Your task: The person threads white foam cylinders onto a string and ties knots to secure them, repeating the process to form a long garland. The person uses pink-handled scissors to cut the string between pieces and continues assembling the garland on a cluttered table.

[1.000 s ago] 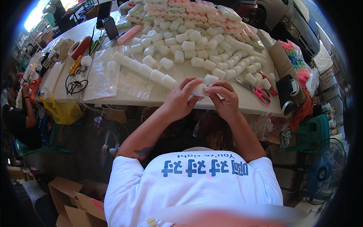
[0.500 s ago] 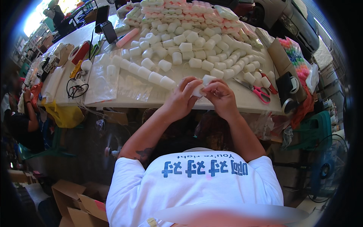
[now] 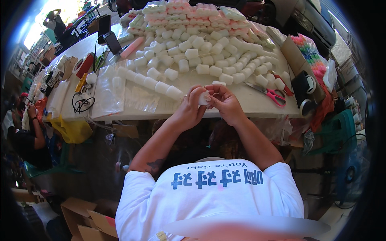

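Observation:
At the table's near edge, my left hand is closed round a small white cylinder with a smooth, rounded end. My right hand is pinched at the cylinder's right side, its fingertips pressed together against it. Whether those fingertips also grip a thread is too small to tell. Just beyond my right fingers, another white cylinder shows only in part. A row of touching white cylinders runs from the left toward my left hand. Past both hands spreads a heap of loose and strung white cylinders.
Pink-handled scissors lie on the table to the right, beside a red-handled tool. Clear plastic bags lie at left. Packed bags are stacked at the back. An open cardboard box stands on the floor.
My right hand has shifted left, its fingertips closer to my left hand's fingers. The cylinder beyond them is now more hidden. The whole view has tilted slightly.

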The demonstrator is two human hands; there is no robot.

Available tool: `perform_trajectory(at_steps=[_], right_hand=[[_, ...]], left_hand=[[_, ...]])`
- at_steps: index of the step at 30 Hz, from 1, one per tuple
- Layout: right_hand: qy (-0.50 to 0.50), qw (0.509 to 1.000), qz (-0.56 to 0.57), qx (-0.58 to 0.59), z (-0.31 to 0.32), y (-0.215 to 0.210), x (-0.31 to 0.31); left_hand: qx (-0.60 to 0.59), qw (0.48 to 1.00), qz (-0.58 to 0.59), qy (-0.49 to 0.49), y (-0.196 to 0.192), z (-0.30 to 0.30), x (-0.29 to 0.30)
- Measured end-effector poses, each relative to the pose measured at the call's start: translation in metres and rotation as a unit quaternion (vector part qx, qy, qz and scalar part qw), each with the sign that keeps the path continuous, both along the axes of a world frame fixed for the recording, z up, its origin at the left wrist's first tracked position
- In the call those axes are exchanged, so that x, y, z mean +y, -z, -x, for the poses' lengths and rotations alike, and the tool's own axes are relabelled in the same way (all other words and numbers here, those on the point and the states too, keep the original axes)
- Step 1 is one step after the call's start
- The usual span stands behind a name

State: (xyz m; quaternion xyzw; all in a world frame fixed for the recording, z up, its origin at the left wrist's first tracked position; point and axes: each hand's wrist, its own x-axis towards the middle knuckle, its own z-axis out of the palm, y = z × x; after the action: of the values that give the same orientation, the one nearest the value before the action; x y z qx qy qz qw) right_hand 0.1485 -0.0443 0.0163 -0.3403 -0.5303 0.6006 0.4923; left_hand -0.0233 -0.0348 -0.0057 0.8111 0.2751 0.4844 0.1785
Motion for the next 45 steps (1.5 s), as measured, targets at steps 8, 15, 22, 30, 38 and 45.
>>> perform_trajectory(at_steps=[8,15,22,30,38,45], right_hand=[[0.288,0.848,-0.282,-0.343,-0.080,-0.029,0.004],[0.237,0.659,-0.067,-0.711,-0.234,-0.025,0.008],[0.130,0.663,-0.025,-0.736,-0.237,-0.040,-0.004],[0.049,0.617,0.031,-0.785,-0.215,-0.046,-0.031],[0.209,0.785,0.045,-0.581,-0.187,-0.031,-0.056],[0.150,0.961,-0.195,-0.126,-0.080,-0.056,-0.055]], left_hand=[[-0.028,0.996,0.019,-0.078,0.005,0.000,0.002],[-0.085,0.991,0.043,-0.092,0.002,0.001,-0.002],[-0.113,0.981,0.118,-0.108,-0.008,0.008,-0.005],[-0.095,0.984,0.105,-0.108,-0.010,0.010,-0.006],[-0.096,0.986,0.085,-0.102,-0.011,0.013,-0.003],[-0.045,0.985,0.051,-0.157,-0.011,0.008,-0.001]])
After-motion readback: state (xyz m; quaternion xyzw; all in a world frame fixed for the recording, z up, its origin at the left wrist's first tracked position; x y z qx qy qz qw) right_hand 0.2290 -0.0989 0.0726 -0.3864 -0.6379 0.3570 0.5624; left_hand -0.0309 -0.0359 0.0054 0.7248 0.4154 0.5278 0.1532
